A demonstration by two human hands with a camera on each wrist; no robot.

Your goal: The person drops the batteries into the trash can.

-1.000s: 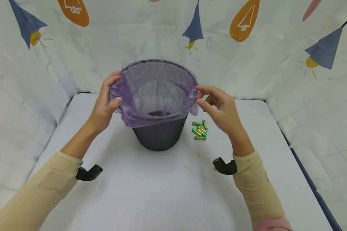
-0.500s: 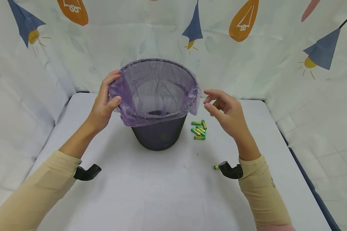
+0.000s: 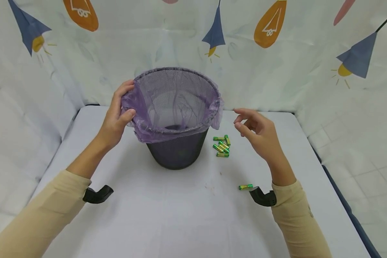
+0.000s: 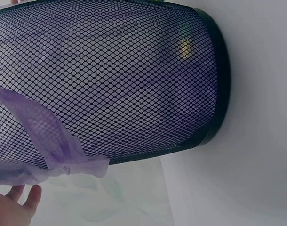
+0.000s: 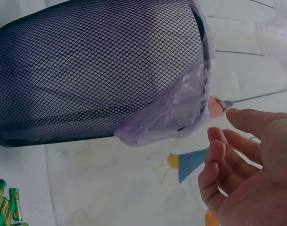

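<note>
A black mesh wastebasket (image 3: 177, 156) stands on the white table, lined with a thin purple plastic bag (image 3: 138, 116) folded over its rim. My left hand (image 3: 116, 120) holds the left side of the rim, thumb toward the front and fingers farther back over the bag. In the left wrist view only some fingertips (image 4: 31, 200) show, by the bag's edge. My right hand (image 3: 259, 134) hangs right of the basket, apart from it, with loosely bent fingers and nothing in them. The right wrist view shows this hand (image 5: 247, 165) near the bag-covered rim.
Several green and gold batteries (image 3: 222, 147) lie in a cluster right of the basket's base. A single battery (image 3: 245, 187) lies nearer, beside the black camera mount (image 3: 262, 197) on my right wrist. A patterned curtain (image 3: 177, 43) hangs behind the table.
My right hand has let go of the bag at the right rim and moved right and toward me. The lone battery has come into view. My left hand stays put.
</note>
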